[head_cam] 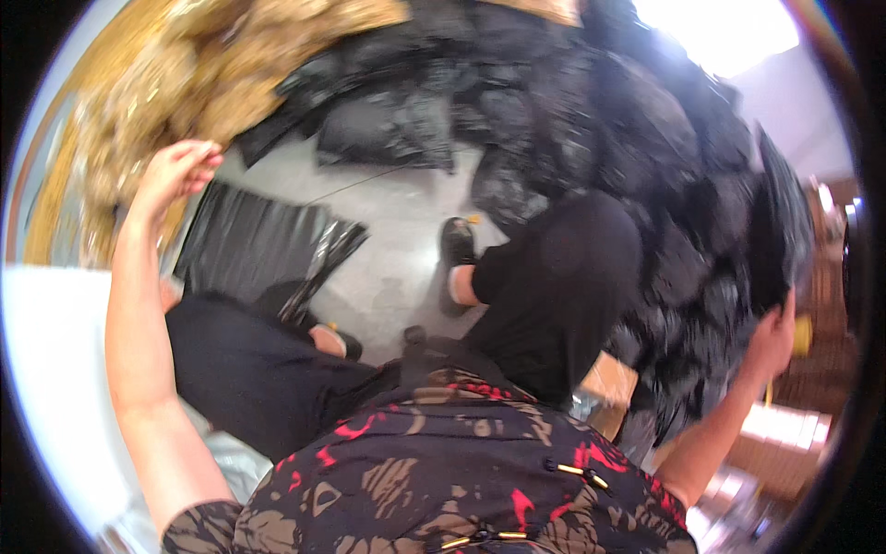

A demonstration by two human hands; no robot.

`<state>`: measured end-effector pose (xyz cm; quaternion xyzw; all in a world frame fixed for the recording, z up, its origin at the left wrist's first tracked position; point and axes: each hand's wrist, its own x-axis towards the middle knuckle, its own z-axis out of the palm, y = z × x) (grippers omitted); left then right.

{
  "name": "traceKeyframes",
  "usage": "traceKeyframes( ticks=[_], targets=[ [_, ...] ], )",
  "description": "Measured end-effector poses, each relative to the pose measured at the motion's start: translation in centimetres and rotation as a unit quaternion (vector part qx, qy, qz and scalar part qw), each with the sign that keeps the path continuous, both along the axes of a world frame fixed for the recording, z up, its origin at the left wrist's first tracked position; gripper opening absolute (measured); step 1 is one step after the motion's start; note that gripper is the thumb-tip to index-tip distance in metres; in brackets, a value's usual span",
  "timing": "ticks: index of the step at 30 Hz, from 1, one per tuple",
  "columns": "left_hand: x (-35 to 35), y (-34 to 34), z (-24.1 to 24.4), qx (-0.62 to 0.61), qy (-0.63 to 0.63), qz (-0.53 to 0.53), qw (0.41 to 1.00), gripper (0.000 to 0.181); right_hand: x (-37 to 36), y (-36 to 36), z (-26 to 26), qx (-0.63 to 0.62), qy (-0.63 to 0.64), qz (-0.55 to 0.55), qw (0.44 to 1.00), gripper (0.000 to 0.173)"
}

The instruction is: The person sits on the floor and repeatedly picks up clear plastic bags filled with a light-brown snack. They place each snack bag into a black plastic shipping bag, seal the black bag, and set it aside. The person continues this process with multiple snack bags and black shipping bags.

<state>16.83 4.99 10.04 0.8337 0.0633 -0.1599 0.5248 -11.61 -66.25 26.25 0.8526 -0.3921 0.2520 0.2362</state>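
On the right, my right hand [772, 339] grips the lower edge of a black plastic bag [782, 221], which stands up beside the pile of bags. My left hand [181, 173] is raised on the left, its fingers curled together and nothing visible in them. Just beyond it are brown bundles [173, 90] under shiny clear plastic, blurred. Below that hand, a stack of flat black plastic bags [249, 235] lies by my left knee. One filled black bag [381, 128] rests on the grey floor in front of me.
A large heap of filled black bags [554, 118] curves from ahead of me round to my right. Cardboard boxes [782, 450] stand at the lower right, and a small carton [609, 381] is by my right thigh. A white surface [55, 360] borders my left side. Grey floor [394, 256] shows between my feet.
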Motion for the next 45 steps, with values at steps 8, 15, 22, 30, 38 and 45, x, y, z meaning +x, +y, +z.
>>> traceKeyframes(
  ticks=[8,15,22,30,38,45],
  targets=[
    [-10.5,8.4,-17.4,0.057,0.232,-0.006,0.971,0.024,23.5,30.1,-16.5,0.344,0.305,0.609,0.647,0.028],
    [-19.7,1.8,-35.2,0.273,0.027,0.023,0.961,0.034,24.0,49.0,-42.0,0.252,0.601,0.650,0.391,0.048],
    [-19.2,6.0,-36.9,-0.159,0.282,0.217,0.921,0.022,21.3,52.3,-51.2,0.176,0.627,0.668,0.360,0.055],
    [-17.7,8.0,-33.0,-0.272,0.218,0.384,0.855,0.016,22.0,52.4,-50.7,0.140,0.642,0.667,0.351,0.057],
    [-14.7,8.2,-29.3,0.031,-0.064,0.272,0.960,0.008,29.2,50.9,-44.1,0.334,0.486,0.713,0.379,0.035],
    [-16.4,5.0,-33.3,0.047,-0.021,0.264,0.963,0.010,48.6,37.9,-35.0,0.536,-0.015,0.482,0.694,0.046]
  ],
)
